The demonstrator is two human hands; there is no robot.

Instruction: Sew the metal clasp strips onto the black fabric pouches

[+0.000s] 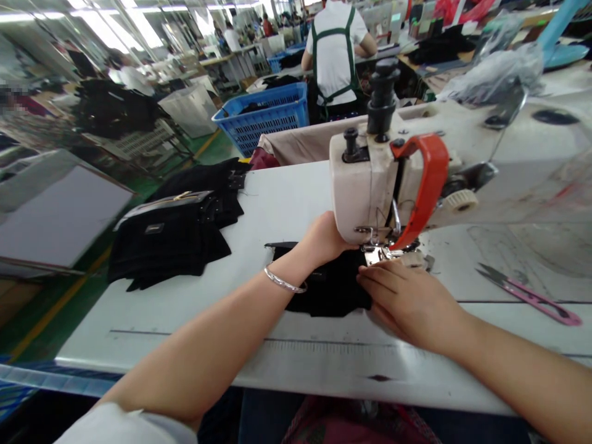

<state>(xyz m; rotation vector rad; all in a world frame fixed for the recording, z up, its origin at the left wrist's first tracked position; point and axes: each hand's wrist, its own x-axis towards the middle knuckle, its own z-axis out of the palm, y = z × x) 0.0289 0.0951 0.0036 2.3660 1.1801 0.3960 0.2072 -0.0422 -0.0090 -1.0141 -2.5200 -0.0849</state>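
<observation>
A small piece of black fabric (326, 287) lies on the white sewing table (277, 203) under the head of a cream sewing machine (370, 185) with an orange guard (428, 179). My left hand (324, 237), a silver bangle on its wrist, rests on the far side of the fabric beside the needle; its fingers are tucked behind the machine head. My right hand (407, 299) lies flat on the fabric's right edge, fingers stretched toward the presser foot (383, 253).
A stack of black garments (176, 234) sits at the table's left. Pink-handled thread snips (531, 296) lie at the right. Behind the table are a blue basket (268, 114) and a person in a white shirt with a green apron (335, 55).
</observation>
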